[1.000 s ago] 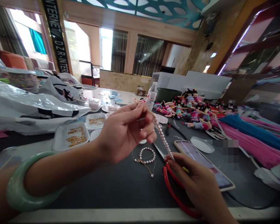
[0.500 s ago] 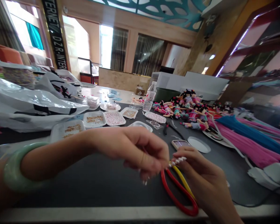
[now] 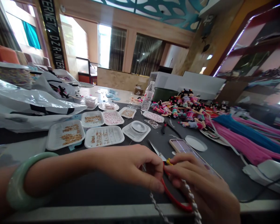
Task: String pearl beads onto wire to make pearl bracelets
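A strand of silvery white beads [image 3: 191,196] hangs from my right hand [image 3: 202,183], whose fingers are pressed together around it. My left hand [image 3: 133,166], with a pale green bangle [image 3: 23,182] on its wrist, is closed in a pinch beside the right fingertips. Another length of the strand [image 3: 156,203] hangs below the left fingers. Under and between both hands lie scissors [image 3: 159,152], with red and yellow on the handles and the blades pointing away; the hands partly cover them. A phone [image 3: 182,147] lies just beyond my right hand.
Trays of gold pieces [image 3: 71,137], pink beads [image 3: 113,118] and small parts [image 3: 105,137] stand ahead on the dark mat. Farther back are a water bottle [image 3: 148,97], pliers [image 3: 171,128] and a pile of dolls [image 3: 186,107]. Pink and blue fabric [image 3: 242,133] lies right, plastic bags [image 3: 32,102] left.
Both hands have moved lower, uncovering the scissor blades and the nearer trays. The bead strand, earlier a short piece between the fingers, now hangs down in two lengths.
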The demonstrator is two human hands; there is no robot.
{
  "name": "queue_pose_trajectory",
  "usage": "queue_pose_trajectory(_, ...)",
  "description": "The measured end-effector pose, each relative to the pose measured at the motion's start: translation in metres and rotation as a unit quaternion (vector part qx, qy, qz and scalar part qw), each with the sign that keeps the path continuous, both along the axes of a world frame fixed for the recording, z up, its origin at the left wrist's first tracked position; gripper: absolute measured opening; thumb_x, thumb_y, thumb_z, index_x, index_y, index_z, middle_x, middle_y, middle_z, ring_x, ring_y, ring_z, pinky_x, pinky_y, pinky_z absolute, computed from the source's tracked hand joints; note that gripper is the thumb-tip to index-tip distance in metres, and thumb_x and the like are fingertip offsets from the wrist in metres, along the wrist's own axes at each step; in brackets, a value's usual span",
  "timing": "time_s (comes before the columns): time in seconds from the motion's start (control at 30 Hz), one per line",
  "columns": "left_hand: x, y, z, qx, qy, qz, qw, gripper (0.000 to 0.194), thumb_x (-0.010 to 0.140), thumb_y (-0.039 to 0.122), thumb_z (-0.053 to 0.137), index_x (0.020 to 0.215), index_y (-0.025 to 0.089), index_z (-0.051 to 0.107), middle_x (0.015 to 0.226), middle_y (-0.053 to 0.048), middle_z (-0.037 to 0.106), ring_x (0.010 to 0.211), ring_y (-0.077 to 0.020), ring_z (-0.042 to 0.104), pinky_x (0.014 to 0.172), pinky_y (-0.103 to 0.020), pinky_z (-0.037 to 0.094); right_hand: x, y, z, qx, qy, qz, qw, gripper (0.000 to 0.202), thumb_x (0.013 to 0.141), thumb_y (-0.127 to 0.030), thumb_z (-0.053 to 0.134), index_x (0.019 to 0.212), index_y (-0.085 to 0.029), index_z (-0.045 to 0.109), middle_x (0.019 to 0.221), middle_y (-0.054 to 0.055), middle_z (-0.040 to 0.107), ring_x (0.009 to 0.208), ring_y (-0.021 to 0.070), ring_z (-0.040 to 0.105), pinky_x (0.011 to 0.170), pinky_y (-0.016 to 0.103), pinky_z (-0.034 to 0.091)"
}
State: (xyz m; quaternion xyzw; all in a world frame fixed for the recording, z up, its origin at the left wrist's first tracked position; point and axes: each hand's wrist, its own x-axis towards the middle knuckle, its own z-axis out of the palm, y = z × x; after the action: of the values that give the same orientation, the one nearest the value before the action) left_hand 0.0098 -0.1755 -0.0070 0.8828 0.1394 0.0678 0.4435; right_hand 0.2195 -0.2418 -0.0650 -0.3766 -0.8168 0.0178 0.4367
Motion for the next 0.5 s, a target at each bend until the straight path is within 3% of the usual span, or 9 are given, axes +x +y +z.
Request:
queue_pose_trajectory(0.1, 0.002, -0.008, -0.008, 0.056, -0.003, 0.036, 0.998, 0.013, 0.081, 0.027, 0.056, 0.074, 0.018, 0.062, 0.074, -0.002, 0.062, 0.069, -0.0141, 0.056, 0.063, -0.022, 0.041, 0.003, -0.004, -0.003, 0.069, -0.084, -0.024, 0.994, 0.032, 0.082, -0.016, 0.055, 0.111, -0.028, 0.064, 0.075, 0.001, 0.068, 0.080, 0.0190, 0.063, 0.079, 0.034, 0.051)
queue_pose_trajectory(0.2, 0.005, -0.017, -0.012, 0.034, 0.006, 0.053, 0.998, 0.010, 0.081, 0.025, 0.057, 0.075, 0.018, 0.062, 0.078, -0.001, 0.062, 0.075, -0.0150, 0.057, 0.068, -0.023, 0.041, 0.003, -0.009, -0.004, 0.088, -0.133, -0.020, 0.987, 0.035, 0.087, -0.020, 0.049, 0.121, -0.026, 0.058, 0.083, 0.004, 0.069, 0.082, 0.0197, 0.064, 0.079, 0.033, 0.052)
queue_pose_trajectory(0.33, 0.013, -0.024, -0.026, -0.165, -0.030, 0.089, 0.982, 0.009, 0.081, 0.023, 0.054, 0.081, 0.017, 0.060, 0.077, 0.000, 0.060, 0.075, -0.0135, 0.056, 0.070, -0.024, 0.042, -0.001, -0.012, -0.001, 0.094, -0.150, -0.003, 0.984, 0.039, 0.091, -0.026, 0.043, 0.129, -0.023, 0.050, 0.087, 0.005, 0.069, 0.085, 0.0194, 0.065, 0.075, 0.029, 0.053)
queue_pose_trajectory(0.43, 0.020, -0.027, -0.041, -0.336, -0.094, 0.098, 0.932, 0.010, 0.080, 0.025, 0.057, 0.077, 0.016, 0.056, 0.072, 0.002, 0.057, 0.070, -0.0107, 0.054, 0.072, -0.024, 0.042, -0.004, -0.010, 0.003, 0.117, -0.176, -0.003, 0.977, 0.037, 0.091, -0.023, 0.043, 0.126, -0.022, 0.053, 0.084, 0.005, 0.069, 0.080, 0.0182, 0.065, 0.075, 0.028, 0.053)
queue_pose_trajectory(0.5, 0.023, -0.028, -0.050, -0.398, -0.136, 0.097, 0.902, 0.014, 0.079, 0.029, 0.059, 0.075, 0.016, 0.055, 0.072, 0.002, 0.056, 0.069, -0.0091, 0.054, 0.075, -0.024, 0.042, -0.005, -0.009, 0.005, 0.138, -0.188, -0.005, 0.972, 0.036, 0.090, -0.019, 0.044, 0.124, -0.021, 0.054, 0.082, 0.004, 0.070, 0.078, 0.0179, 0.065, 0.073, 0.027, 0.053)
